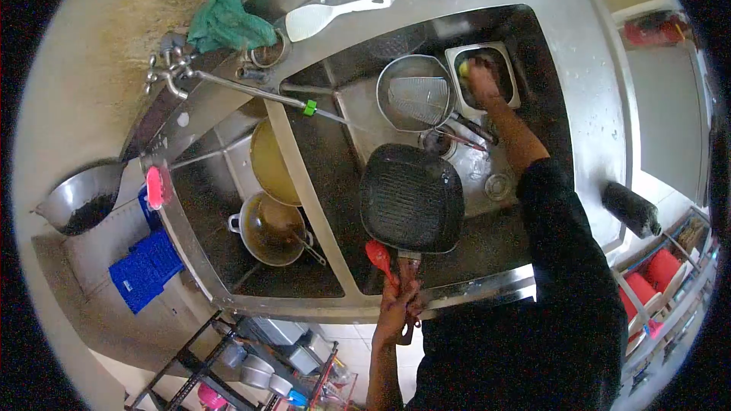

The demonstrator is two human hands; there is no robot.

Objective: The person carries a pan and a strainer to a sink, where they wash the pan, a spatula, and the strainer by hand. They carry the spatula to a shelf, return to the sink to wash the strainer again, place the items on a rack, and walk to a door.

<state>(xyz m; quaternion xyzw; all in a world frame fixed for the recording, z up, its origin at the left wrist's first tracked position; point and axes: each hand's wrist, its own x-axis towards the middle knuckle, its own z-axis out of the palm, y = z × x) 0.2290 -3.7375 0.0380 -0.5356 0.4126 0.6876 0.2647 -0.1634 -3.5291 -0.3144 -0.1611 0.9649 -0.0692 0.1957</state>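
Note:
My left hand is closed around the handle of a black square grill pan, whose ridged inside faces up over the right sink basin. A red spoon stands out of the same grip, beside the handle. My right hand reaches into a rectangular steel container at the far end of the basin. Its fingers are closed on a yellow-green sponge, partly hidden by them. Beside the container lies a round strainer or pan with a perforated metal grater in it.
Water runs from the tap into the right basin. Pots sit in the left basin. A white rice paddle and green cloth lie on the back ledge. A wok stands at far left.

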